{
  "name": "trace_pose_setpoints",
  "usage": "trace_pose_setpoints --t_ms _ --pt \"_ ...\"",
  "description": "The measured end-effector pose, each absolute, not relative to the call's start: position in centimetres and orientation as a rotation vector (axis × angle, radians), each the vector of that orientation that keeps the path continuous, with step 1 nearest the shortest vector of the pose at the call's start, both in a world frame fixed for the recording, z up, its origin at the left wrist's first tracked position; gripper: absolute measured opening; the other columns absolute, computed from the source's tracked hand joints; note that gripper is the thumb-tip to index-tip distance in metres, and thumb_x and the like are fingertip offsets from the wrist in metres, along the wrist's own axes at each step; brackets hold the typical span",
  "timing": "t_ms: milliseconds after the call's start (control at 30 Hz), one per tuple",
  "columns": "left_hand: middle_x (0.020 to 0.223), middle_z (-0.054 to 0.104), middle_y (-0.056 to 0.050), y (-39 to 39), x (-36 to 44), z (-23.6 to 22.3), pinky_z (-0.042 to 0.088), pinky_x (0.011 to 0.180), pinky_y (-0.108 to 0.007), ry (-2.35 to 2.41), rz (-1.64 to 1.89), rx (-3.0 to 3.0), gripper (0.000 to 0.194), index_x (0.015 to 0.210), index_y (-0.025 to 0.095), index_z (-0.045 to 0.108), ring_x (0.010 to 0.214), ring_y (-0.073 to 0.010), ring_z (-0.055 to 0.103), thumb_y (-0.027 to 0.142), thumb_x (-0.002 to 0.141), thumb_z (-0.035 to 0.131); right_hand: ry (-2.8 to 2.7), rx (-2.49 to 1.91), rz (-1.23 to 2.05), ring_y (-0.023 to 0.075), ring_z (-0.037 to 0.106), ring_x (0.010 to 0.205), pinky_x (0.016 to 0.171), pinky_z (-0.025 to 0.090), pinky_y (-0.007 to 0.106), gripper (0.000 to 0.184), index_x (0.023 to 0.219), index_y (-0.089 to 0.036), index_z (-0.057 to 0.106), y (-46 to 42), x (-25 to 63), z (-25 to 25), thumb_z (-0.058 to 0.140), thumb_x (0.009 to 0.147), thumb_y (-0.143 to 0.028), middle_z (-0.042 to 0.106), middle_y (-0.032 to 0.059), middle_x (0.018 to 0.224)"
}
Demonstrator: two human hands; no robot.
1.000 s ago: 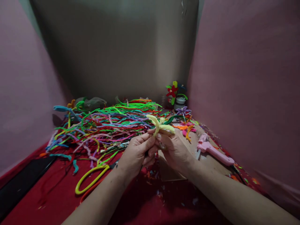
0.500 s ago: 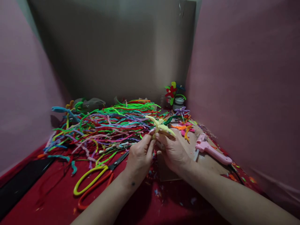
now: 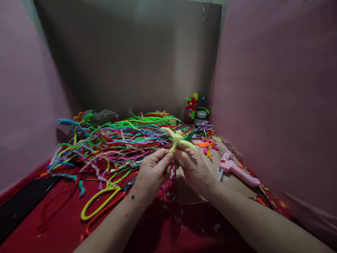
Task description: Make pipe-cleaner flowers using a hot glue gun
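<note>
A pale yellow pipe-cleaner flower [image 3: 177, 137] stands upright between my hands, its long petals spread to both sides and its short stem pointing down. My left hand [image 3: 155, 167] is closed, with thumb and forefinger pinching the bottom of that stem. Close against it, my right hand [image 3: 196, 170] is closed too, its bent fingers at the stem and under the right petal; its exact hold is partly hidden. Scissors [image 3: 101, 202] with yellow and orange handles lie beside my left forearm, which covers part of them.
A pile of multicoloured pipe cleaners [image 3: 121, 137] spreads behind and left. To the right, a pink glue gun [image 3: 238, 170] rests on cardboard [image 3: 189, 191]. Finished flowers [image 3: 193, 103] stand at the back near a purple flower [image 3: 204, 126]. A black flat object [image 3: 23, 203] lies left.
My left hand has shifted slightly left and down, so the flower's stem now shows above the fingers. The right fingers have lowered a little from the flower's base.
</note>
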State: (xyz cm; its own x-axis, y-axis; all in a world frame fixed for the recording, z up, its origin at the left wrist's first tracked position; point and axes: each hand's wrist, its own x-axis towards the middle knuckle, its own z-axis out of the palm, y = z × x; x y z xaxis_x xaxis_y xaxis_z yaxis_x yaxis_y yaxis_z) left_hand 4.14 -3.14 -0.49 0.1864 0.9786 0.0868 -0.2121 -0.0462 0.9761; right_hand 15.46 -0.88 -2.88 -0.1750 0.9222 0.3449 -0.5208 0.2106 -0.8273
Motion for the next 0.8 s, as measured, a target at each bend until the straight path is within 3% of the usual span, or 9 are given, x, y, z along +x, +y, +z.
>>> trace_pose_setpoints --t_ms 267,400,500,600,800 --pt "0.046 0.034 0.01 -2.7 3.4 -0.7 0.018 0.029 -0.014 0.602 0.992 0.987 0.019 0.072 0.017 0.052 0.031 -0.0008 0.013 0.032 0.084 0.052 -1.012 -0.365 1.573 0.0111 0.053 0.066 0.066 0.043 0.024 0.014 0.088 -0.022 0.07 -1.2 15.3 -2.7 0.062 0.077 -0.026 0.063 -0.0002 0.075" --pt "0.047 0.034 0.01 -2.5 3.2 -0.7 0.017 0.028 -0.015 0.569 0.941 1.014 0.012 0.08 0.018 0.054 0.031 -0.0014 0.01 0.03 0.083 0.052 -0.944 -0.37 1.614 0.0073 0.047 0.057 0.055 0.04 0.019 0.005 0.076 -0.019 0.068 -1.2 15.2 -2.6 0.066 0.072 -0.022 0.057 -0.0029 0.064" --pt "0.048 0.035 0.009 -2.7 3.6 -0.6 0.02 0.033 -0.017 0.78 1.005 1.215 0.019 0.073 0.019 0.052 0.033 -0.0039 0.02 0.034 0.084 0.049 -0.918 -0.396 1.598 0.0082 0.044 0.051 0.049 0.038 0.021 0.005 0.073 -0.019 0.067 -1.1 15.2 -2.5 0.067 0.07 -0.023 0.054 -0.0028 0.06" --pt "0.052 0.042 0.005 -3.0 3.9 -1.0 0.029 0.044 -0.021 1.124 1.198 1.67 0.022 0.065 0.019 0.049 0.044 -0.0081 0.036 0.031 0.082 0.051 -0.9 -0.411 1.56 0.012 0.049 0.057 0.052 0.04 0.025 0.008 0.076 -0.02 0.068 -1.0 15.2 -2.4 0.067 0.069 -0.023 0.061 0.0006 0.069" --pt "0.068 0.057 -0.001 -3.2 4.1 -2.3 0.034 0.057 -0.025 1.488 1.25 2.208 0.012 0.085 0.02 0.054 0.057 -0.0151 0.052 0.028 0.085 0.045 -0.88 -0.472 1.5 0.0154 0.056 0.068 0.058 0.044 0.026 0.014 0.08 -0.02 0.069 -1.1 15.1 -2.5 0.067 0.067 -0.025 0.065 0.0019 0.077"
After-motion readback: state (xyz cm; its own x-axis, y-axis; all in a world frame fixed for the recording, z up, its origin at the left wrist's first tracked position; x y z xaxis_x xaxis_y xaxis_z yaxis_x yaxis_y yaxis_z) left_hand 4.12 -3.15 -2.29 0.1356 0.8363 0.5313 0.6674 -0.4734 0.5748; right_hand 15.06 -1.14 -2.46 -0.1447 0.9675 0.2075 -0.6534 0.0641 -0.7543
